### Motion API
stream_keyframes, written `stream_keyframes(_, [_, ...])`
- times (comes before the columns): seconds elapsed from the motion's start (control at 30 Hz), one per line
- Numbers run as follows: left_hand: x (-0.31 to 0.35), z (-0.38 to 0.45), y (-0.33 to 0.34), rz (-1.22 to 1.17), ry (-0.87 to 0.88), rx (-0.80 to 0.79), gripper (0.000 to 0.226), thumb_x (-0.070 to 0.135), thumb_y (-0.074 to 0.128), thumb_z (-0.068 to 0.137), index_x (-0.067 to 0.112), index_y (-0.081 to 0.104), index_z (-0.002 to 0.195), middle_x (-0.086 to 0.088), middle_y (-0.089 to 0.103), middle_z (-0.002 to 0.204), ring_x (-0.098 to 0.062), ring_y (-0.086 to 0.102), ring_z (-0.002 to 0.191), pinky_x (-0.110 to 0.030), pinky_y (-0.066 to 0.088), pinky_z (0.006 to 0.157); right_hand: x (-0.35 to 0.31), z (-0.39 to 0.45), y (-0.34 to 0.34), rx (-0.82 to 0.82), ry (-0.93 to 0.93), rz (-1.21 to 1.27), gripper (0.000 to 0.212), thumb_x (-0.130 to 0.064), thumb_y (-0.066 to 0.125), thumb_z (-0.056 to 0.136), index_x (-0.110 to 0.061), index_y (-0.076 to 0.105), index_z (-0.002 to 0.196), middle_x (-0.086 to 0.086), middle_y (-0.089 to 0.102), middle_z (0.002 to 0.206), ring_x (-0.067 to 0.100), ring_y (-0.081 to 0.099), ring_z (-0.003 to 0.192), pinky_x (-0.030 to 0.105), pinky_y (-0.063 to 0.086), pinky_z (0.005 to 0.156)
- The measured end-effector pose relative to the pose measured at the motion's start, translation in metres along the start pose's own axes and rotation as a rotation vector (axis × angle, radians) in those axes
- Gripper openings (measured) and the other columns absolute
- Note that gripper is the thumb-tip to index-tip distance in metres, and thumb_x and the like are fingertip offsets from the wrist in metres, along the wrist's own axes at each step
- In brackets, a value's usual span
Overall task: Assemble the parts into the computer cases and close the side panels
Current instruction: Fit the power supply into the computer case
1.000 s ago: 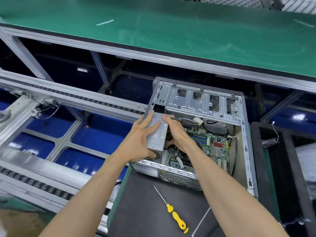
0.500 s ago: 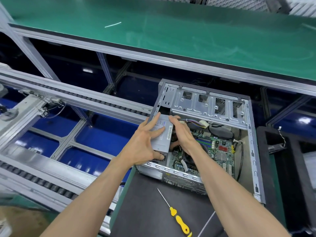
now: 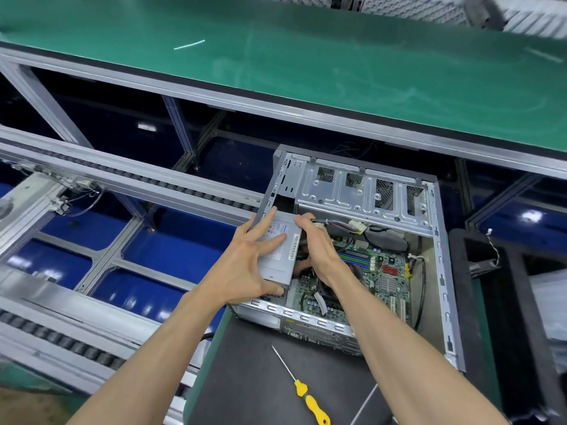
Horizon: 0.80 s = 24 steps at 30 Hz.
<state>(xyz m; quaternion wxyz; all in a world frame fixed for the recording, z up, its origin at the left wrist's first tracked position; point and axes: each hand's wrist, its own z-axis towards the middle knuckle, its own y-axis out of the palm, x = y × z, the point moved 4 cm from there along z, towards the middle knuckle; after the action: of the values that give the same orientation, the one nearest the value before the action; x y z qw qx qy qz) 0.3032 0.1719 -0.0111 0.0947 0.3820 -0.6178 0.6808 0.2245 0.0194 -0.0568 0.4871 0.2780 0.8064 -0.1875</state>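
1. Green-topped desk and roller conveyor flank the open grey metal computer case on a dark mat.
2. Grey box-shaped power supply sits at the case's left rear corner, half-seated.
3. Left hand spreads over its top, thumb hooked on the near end; right hand grips its inner side.
4. Slide it flush, wires clear of the green motherboard.

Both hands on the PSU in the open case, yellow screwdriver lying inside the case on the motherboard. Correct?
Not quite. The head view shows the yellow screwdriver lying outside the case, on the dark mat in front of it, not on the motherboard. The rest holds: left hand and right hand are both on the PSU.
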Motion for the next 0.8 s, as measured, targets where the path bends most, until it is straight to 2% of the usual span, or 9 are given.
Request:
stream_keyframes(0.13, [-0.001,0.0,0.001,-0.013,0.018,-0.007,0.104,0.049,0.094,0.057,0.033,0.047,0.148,0.04,-0.009,0.158,-0.007,-0.001,0.151,-0.038,0.021,0.119,-0.005,-0.003,0.002,-0.024,0.003,-0.055,0.035,-0.056,0.045,0.089,-0.024,0.057,0.09,0.019,0.063,0.109,0.038,0.065,0.098,0.065,0.058,0.062])
stream_keyframes(0.2, [-0.001,-0.001,0.002,-0.017,0.031,-0.014,0.103,0.058,0.089,0.06,0.033,0.045,0.15,0.037,-0.01,0.16,-0.01,-0.001,0.152,-0.038,0.018,0.119,-0.008,-0.005,0.003,0.009,0.008,-0.12,0.043,-0.062,0.043,0.087,-0.022,0.059,0.095,0.01,0.059,0.106,0.032,0.063,0.092,0.056,0.059,0.057])
stream_keyframes(0.27, [0.0,0.0,0.001,-0.066,0.032,-0.002,0.091,0.067,0.07,0.075,0.032,0.04,0.153,0.035,-0.01,0.162,-0.013,0.001,0.152,-0.04,0.018,0.12,-0.009,-0.006,0.003,0.038,-0.015,-0.233,0.048,-0.064,0.039,0.087,-0.02,0.055,0.096,0.0,0.051,0.099,0.026,0.058,0.091,0.043,0.049,0.057])
stream_keyframes(0.3, [0.0,0.0,0.001,-0.089,0.026,0.011,0.082,0.067,0.058,0.085,0.031,0.036,0.155,0.034,-0.01,0.162,-0.013,0.003,0.152,-0.04,0.018,0.12,-0.008,-0.007,0.004,0.025,-0.049,-0.29,0.046,-0.064,0.036,0.088,-0.021,0.053,0.093,0.0,0.051,0.096,0.029,0.056,0.094,0.038,0.043,0.064])
stream_keyframes(0.4, [-0.001,0.006,0.002,-0.109,-0.003,0.035,0.061,0.052,0.036,0.105,0.027,0.024,0.16,0.035,-0.011,0.161,-0.005,0.004,0.148,-0.032,0.015,0.119,-0.003,-0.009,0.008,-0.05,-0.113,-0.441,0.041,-0.061,0.026,0.091,-0.029,0.049,0.088,0.01,0.061,0.104,0.035,0.049,0.107,0.046,0.039,0.083])
stream_keyframes(0.47, [-0.002,0.009,0.003,-0.111,-0.025,0.023,0.057,0.044,0.032,0.108,0.025,0.02,0.161,0.036,-0.01,0.161,-0.002,0.003,0.148,-0.029,0.012,0.12,-0.003,-0.009,0.009,-0.055,-0.121,-0.484,0.042,-0.061,0.024,0.095,-0.03,0.052,0.095,0.01,0.063,0.11,0.032,0.046,0.108,0.047,0.036,0.085])
stream_keyframes(0.57, [-0.003,0.011,0.004,-0.037,-0.032,0.008,0.055,0.041,0.03,0.109,0.026,0.022,0.16,0.029,-0.004,0.164,-0.015,0.007,0.152,-0.037,0.016,0.124,-0.005,-0.009,0.008,-0.048,-0.127,-0.467,0.046,-0.066,0.027,0.095,-0.03,0.055,0.099,0.008,0.067,0.106,0.031,0.056,0.103,0.045,0.043,0.09])
stream_keyframes(0.7, [0.001,0.013,0.003,0.024,-0.007,0.03,0.037,0.039,0.029,0.109,0.031,0.041,0.143,0.022,0.006,0.166,-0.024,0.021,0.147,-0.038,0.026,0.118,-0.002,-0.011,0.003,-0.051,-0.129,-0.409,0.044,-0.072,0.033,0.092,-0.034,0.055,0.089,0.005,0.069,0.095,0.026,0.061,0.095,0.039,0.044,0.079])
stream_keyframes(0.8, [0.004,0.013,0.003,0.056,0.008,0.046,0.035,0.037,0.03,0.109,0.032,0.041,0.142,0.021,0.008,0.166,-0.024,0.023,0.146,-0.037,0.025,0.118,-0.003,-0.015,0.004,-0.072,-0.068,-0.377,0.056,-0.084,0.041,0.081,-0.036,0.067,0.09,0.0,0.072,0.099,0.02,0.064,0.097,0.036,0.044,0.081])
